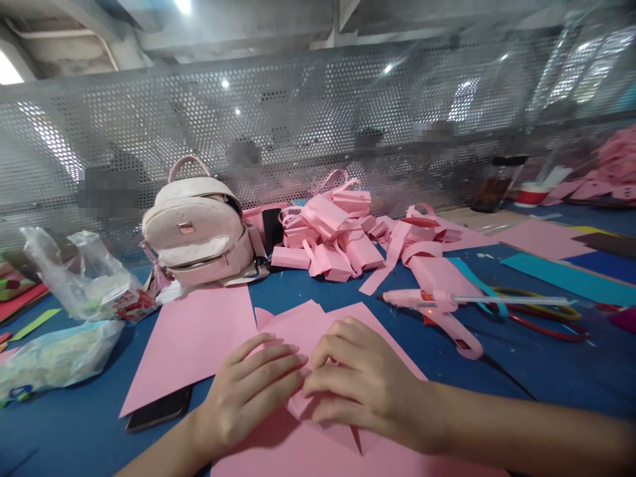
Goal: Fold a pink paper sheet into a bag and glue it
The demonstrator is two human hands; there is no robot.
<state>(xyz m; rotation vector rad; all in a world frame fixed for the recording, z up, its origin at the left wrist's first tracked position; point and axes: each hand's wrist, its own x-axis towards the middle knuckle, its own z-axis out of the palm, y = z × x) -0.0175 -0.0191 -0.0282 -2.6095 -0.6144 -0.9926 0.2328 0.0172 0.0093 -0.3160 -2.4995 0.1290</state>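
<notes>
My left hand [258, 384] lies over a folded piece of pink paper [293, 324], its fingers stretched out side by side on the paper. From the right, my right hand [358, 377] meets it, with curled fingers gripping the paper near its middle; the fingertips of both hands nearly touch. The folded piece rests on larger pink sheets [268, 457]. A pink glue gun [447, 308] with a clear glue stick lies just beyond my right hand. Another flat pink sheet [199, 338] is left of my hands, partly over a dark phone [159, 409].
A pale backpack [199, 228] stands behind, beside a heap of folded pink paper pieces [332, 232]. Scissors [541, 315] and coloured sheets [571, 271] lie right. Plastic bags [59, 354] are left. A perforated metal screen [308, 112] closes off the back.
</notes>
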